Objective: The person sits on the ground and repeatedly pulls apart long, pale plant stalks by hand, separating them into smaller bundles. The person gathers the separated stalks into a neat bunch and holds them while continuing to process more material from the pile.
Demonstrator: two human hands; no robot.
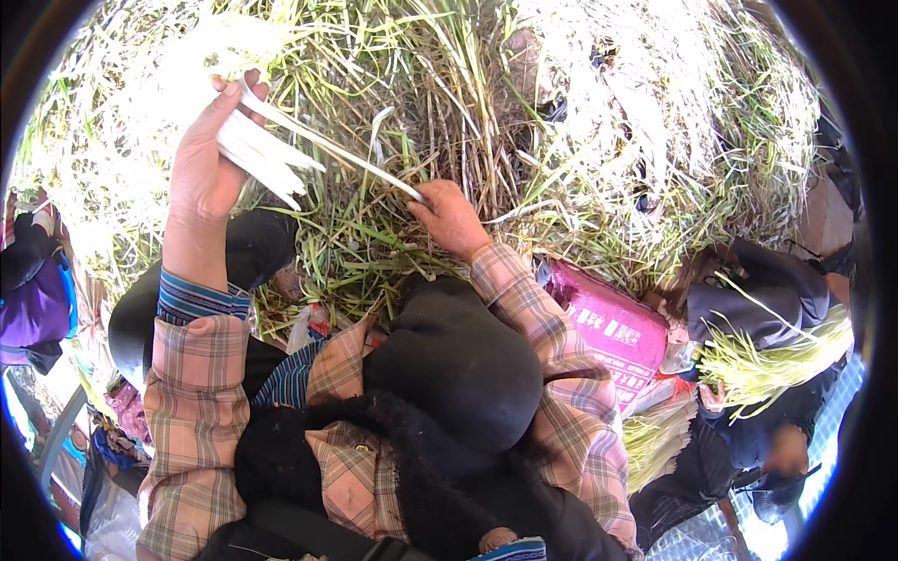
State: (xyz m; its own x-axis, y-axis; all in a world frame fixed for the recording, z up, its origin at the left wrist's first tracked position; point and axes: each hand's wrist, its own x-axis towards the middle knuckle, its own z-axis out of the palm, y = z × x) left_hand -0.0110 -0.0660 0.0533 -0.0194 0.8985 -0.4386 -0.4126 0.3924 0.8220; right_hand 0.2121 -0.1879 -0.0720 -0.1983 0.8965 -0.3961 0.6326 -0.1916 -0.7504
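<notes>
My left hand [205,158] is raised at the upper left, closed round a small bunch of white plant stalks [263,156]. The stalks' cut or broken ends point down to the right, and their upper part fades into glare. One long pale stalk [330,145] runs from that hand across to my right hand [452,217]. There my right fingers pinch its lower end, near my knee. Beneath both hands spreads a heap of green and straw-coloured leaves [442,126].
Beside my right arm lies a pink printed sack [610,315] bearing writing. At the right a person [744,435] sits with a bundle of yellow-green stalks [779,357]; another bundle [659,435] lies nearby. Part of someone in purple [35,308] shows at the left edge.
</notes>
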